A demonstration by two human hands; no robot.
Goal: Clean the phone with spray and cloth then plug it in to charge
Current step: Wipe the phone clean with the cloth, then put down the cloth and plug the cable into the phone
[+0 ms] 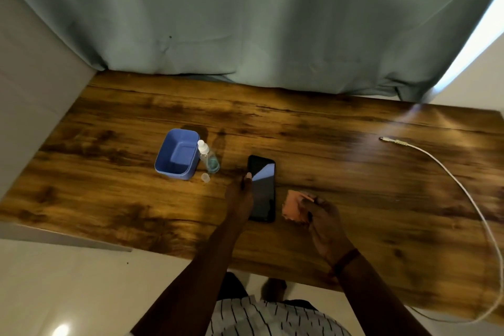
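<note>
A black phone (263, 185) lies screen up on the wooden table (341, 172). My left hand (241, 196) rests along its left edge, fingertips touching the upper left side. My right hand (321, 218) holds a crumpled pink cloth (294, 206) just to the right of the phone. A clear spray bottle (208, 157) with a white nozzle stands to the phone's left, its small clear cap (205, 177) on the table beside it. A white charging cable (447, 172) curves along the right side, its plug end (386, 139) lying free on the wood.
An empty blue plastic tub (177, 154) stands against the spray bottle's left side. A grey-green curtain (245, 22) hangs behind the table's far edge. A pale wall (32, 90) borders the table's left side.
</note>
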